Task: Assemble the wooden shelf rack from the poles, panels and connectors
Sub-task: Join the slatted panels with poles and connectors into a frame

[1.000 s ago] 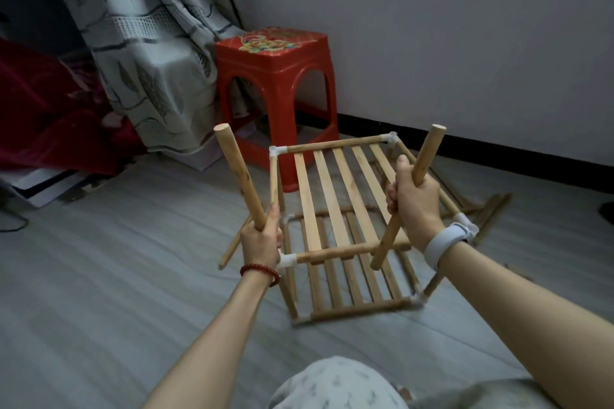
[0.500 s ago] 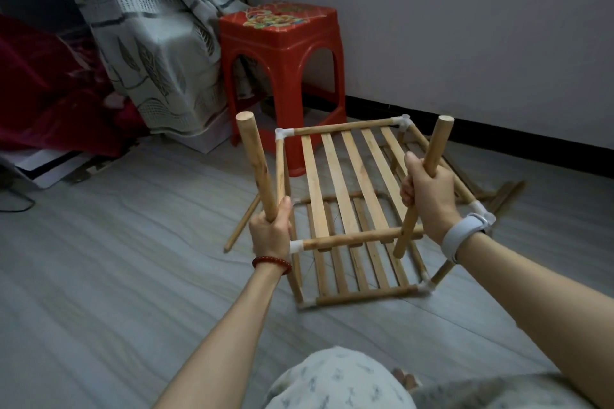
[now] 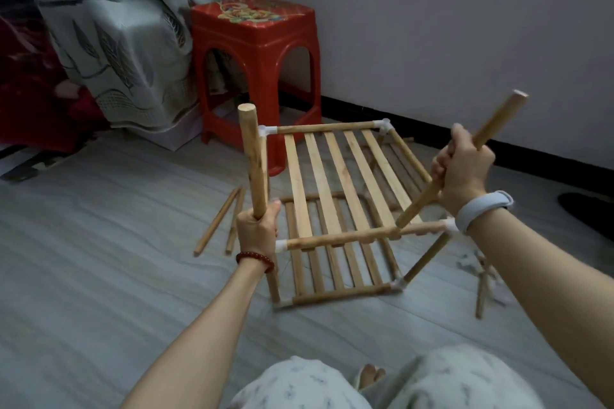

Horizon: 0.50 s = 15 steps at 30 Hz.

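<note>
Left hand point(image 3: 257, 229) is gripping a near-upright pole point(image 3: 253, 156) at centre frame, right hand point(image 3: 463, 168) is gripping a tilted pole point(image 3: 465, 156) over the half-built rack point(image 3: 342, 209), which is sitting on the floor point(image 3: 99, 259) mid-frame. Spare poles point(image 3: 219, 221) are lying left of it, red stool point(image 3: 255, 53) is standing behind

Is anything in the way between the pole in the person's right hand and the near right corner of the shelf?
Nothing visible blocks it. The right hand grips the tilted pole, whose lower end already rests on the near rail, left of the white corner connector. Only open rail lies between them.
</note>
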Each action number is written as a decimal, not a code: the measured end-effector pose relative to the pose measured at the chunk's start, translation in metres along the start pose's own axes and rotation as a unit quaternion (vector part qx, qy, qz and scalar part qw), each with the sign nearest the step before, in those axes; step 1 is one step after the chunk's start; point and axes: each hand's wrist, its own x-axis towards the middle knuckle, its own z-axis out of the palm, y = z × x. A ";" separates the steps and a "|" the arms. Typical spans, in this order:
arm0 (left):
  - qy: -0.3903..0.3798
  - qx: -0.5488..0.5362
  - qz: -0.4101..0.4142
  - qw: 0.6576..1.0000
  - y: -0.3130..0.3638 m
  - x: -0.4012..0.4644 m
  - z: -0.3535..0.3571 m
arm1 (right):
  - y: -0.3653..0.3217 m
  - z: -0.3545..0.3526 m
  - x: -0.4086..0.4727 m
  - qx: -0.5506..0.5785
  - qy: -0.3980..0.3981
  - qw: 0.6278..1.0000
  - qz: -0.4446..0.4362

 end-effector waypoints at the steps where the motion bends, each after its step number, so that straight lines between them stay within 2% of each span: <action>1: 0.003 0.000 -0.008 1.000 0.000 0.002 0.002 | -0.007 -0.009 0.006 0.012 0.030 0.999 -0.030; 4: 0.014 0.011 -0.040 0.999 0.000 0.015 0.008 | -0.017 -0.036 0.017 0.015 0.080 0.992 -0.099; 9: 0.031 0.143 -0.080 0.986 0.004 0.031 0.015 | -0.006 -0.064 0.021 -0.046 0.076 0.985 -0.146; 12: 0.078 0.173 -0.029 0.981 0.018 0.025 0.028 | -0.007 -0.069 0.037 -0.073 0.073 0.982 -0.156; 15: 0.141 0.108 0.002 0.984 0.037 0.022 0.045 | 0.001 -0.073 0.043 -0.112 0.075 0.979 -0.151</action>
